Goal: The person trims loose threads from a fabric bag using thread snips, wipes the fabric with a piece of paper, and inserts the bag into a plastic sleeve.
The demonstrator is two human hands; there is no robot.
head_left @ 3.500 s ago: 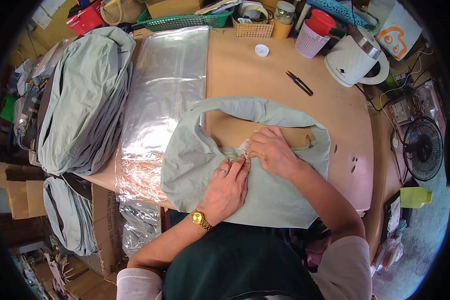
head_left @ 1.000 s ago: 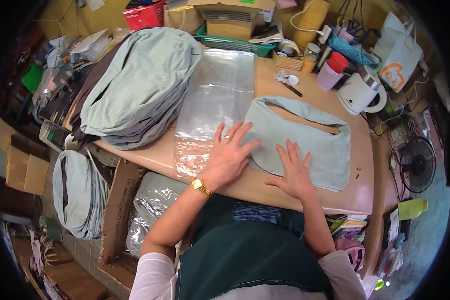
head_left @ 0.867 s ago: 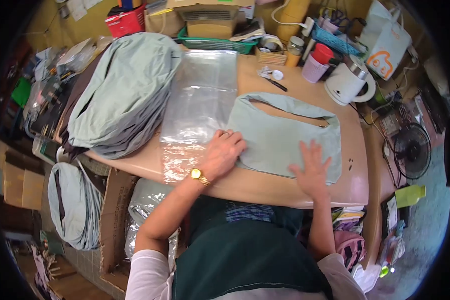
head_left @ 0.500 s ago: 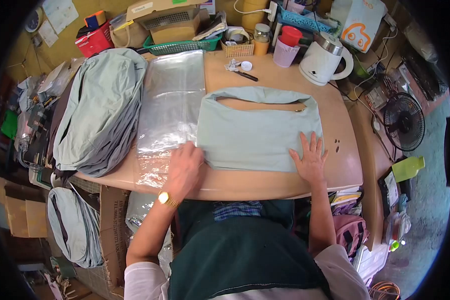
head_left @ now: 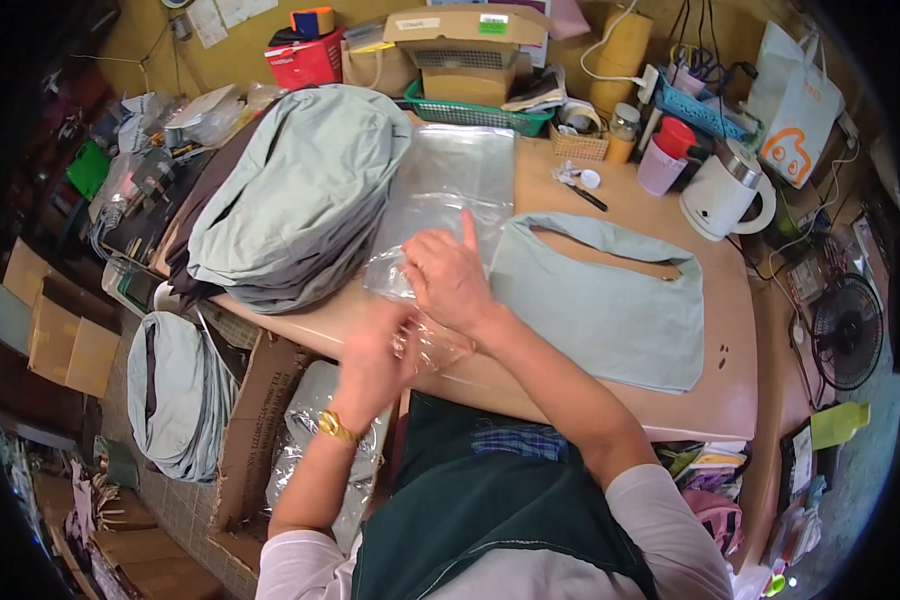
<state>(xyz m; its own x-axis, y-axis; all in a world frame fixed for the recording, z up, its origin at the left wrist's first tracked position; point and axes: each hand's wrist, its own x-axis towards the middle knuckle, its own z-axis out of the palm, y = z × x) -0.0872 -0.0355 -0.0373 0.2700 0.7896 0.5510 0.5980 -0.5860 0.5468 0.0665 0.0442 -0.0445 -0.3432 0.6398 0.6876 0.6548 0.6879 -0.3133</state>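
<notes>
The clear plastic bags point(head_left: 460, 165) lie in a flat stack on the table, their near end lifted and crumpled. My right hand point(head_left: 448, 282) reaches across to them, its index finger stretched out and the other fingers curled on the film. Close beside it, my left hand point(head_left: 378, 350), with a gold watch at the wrist, is at the near end of the plastic; motion smears its fingers. Just right of the stack, a pale green fabric shoulder bag point(head_left: 600, 305) lies flat with its strap at the far side and a small zip pull showing. No hand touches it.
Left of the plastic rises a pile of similar pale bags point(head_left: 300, 190). More bags point(head_left: 175, 395) stand below by a cardboard box point(head_left: 255, 430). At the back are a green basket point(head_left: 480, 117), a pink cup point(head_left: 658, 172), a white kettle point(head_left: 722, 195) and a black pen point(head_left: 587, 196).
My right hand has left the pale bag and crossed left to the plastic. My left hand stays at the near end of the plastic, now crumpled and raised. The view has turned left.
</notes>
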